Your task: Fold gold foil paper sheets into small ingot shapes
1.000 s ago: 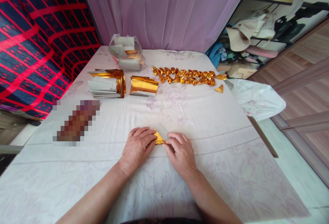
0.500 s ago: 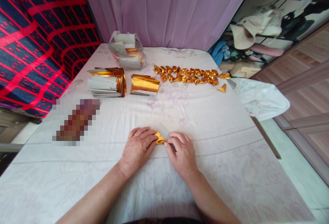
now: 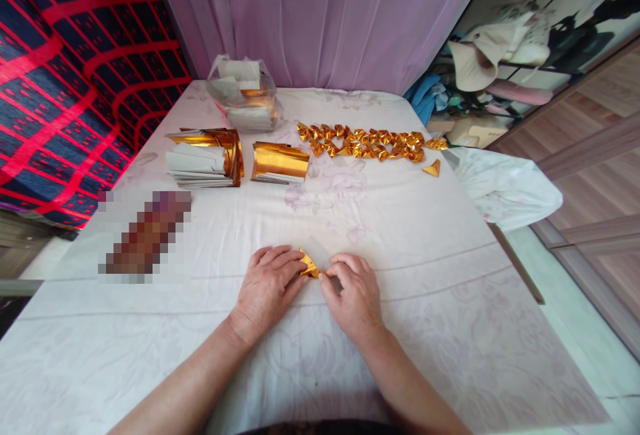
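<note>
On the tablecloth [image 3: 320,348], the left hand [image 3: 269,280] is resting extended fingers on the gold paper [image 3: 309,264], apparently steadying it; whether it grips cannot be told. The right hand [image 3: 353,292] is pinching the paper's corner, probably for control. Beyond, two paper stacks [image 3: 281,161] are lying leftward, presumably for reach; folded gold pieces [image 3: 358,147] are forming rows rightward, presumably for separation; a clear bag [image 3: 269,86] is standing farthest.

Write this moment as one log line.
left hand: resting on gold paper | right hand: pinching its corner | behind: folded gold pieces, paper stacks
</note>
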A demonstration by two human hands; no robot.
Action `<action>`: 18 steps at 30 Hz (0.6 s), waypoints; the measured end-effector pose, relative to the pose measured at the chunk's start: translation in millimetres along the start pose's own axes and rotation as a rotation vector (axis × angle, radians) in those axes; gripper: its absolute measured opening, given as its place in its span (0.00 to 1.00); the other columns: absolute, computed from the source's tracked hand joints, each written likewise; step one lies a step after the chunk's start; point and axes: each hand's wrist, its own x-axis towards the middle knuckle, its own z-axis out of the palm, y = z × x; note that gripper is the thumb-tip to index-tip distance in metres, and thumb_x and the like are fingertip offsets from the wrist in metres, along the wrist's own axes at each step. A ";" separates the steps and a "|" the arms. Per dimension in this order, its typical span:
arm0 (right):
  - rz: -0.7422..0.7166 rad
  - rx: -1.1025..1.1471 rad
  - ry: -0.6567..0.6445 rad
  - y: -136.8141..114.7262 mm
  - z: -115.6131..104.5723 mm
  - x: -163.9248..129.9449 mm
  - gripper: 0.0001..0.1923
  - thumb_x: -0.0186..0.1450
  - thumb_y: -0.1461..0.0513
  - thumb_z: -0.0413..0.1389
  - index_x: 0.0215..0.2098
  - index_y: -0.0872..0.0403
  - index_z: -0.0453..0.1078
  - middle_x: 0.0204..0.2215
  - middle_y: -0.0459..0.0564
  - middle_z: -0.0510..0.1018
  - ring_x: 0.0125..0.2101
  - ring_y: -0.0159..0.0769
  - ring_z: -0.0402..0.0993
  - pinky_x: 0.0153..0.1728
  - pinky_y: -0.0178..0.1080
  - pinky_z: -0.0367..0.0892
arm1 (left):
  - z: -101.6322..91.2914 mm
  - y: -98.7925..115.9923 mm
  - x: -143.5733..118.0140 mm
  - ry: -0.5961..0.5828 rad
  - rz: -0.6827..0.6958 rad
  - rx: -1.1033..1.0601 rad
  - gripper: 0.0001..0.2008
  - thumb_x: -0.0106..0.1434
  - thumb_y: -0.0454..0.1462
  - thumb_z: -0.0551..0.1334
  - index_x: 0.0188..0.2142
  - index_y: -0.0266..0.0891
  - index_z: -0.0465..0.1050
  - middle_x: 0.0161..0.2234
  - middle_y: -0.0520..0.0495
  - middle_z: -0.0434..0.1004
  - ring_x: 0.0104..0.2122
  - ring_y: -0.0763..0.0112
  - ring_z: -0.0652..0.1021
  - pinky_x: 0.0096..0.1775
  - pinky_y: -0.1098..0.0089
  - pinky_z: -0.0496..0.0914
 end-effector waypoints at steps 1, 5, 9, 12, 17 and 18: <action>0.003 0.000 0.001 -0.1 0.2 0.2 0.05 0.63 0.64 0.56 0.29 0.52 0.69 0.37 0.51 0.75 0.40 0.40 0.69 0.44 0.43 0.63 | 0.2 0.6 0.4 -0.001 -0.006 0.002 0.08 0.65 0.39 0.62 0.43 0.45 0.76 0.48 0.50 0.79 0.52 0.59 0.74 0.53 0.55 0.62; 0.022 -0.005 -0.001 -0.4 0.8 0.3 0.04 0.62 0.64 0.58 0.28 0.52 0.69 0.36 0.50 0.75 0.39 0.40 0.69 0.44 0.43 0.63 | 0.9 2.0 1.0 -0.005 -0.022 0.006 0.07 0.65 0.38 0.62 0.43 0.45 0.76 0.48 0.51 0.79 0.52 0.60 0.74 0.53 0.55 0.62; 0.038 -0.007 -0.015 -1.1 0.8 0.5 0.04 0.62 0.64 0.58 0.28 0.52 0.69 0.36 0.50 0.75 0.40 0.40 0.69 0.44 0.43 0.63 | 1.1 3.2 1.1 -0.001 -0.027 0.014 0.07 0.65 0.38 0.62 0.42 0.45 0.76 0.48 0.51 0.80 0.51 0.59 0.74 0.53 0.54 0.62; 0.041 -0.011 -0.017 -1.9 0.5 0.9 0.05 0.61 0.64 0.58 0.28 0.52 0.69 0.36 0.50 0.75 0.39 0.40 0.68 0.44 0.43 0.62 | 0.9 4.8 1.9 0.005 -0.034 0.027 0.07 0.65 0.37 0.62 0.42 0.44 0.76 0.47 0.51 0.80 0.51 0.58 0.74 0.52 0.53 0.63; 0.044 -0.012 -0.022 -3.0 0.3 1.9 0.05 0.61 0.65 0.58 0.27 0.52 0.68 0.35 0.50 0.74 0.39 0.40 0.68 0.44 0.43 0.62 | 0.7 7.7 3.3 0.010 -0.048 0.052 0.07 0.64 0.37 0.62 0.41 0.44 0.77 0.46 0.49 0.80 0.49 0.58 0.75 0.52 0.54 0.63; 0.045 -0.011 -0.021 -3.2 0.3 2.1 0.05 0.61 0.65 0.58 0.27 0.52 0.68 0.35 0.50 0.74 0.39 0.39 0.68 0.44 0.43 0.62 | 0.7 8.2 3.4 0.010 -0.052 0.052 0.06 0.64 0.36 0.62 0.41 0.44 0.77 0.46 0.49 0.80 0.49 0.58 0.75 0.51 0.54 0.64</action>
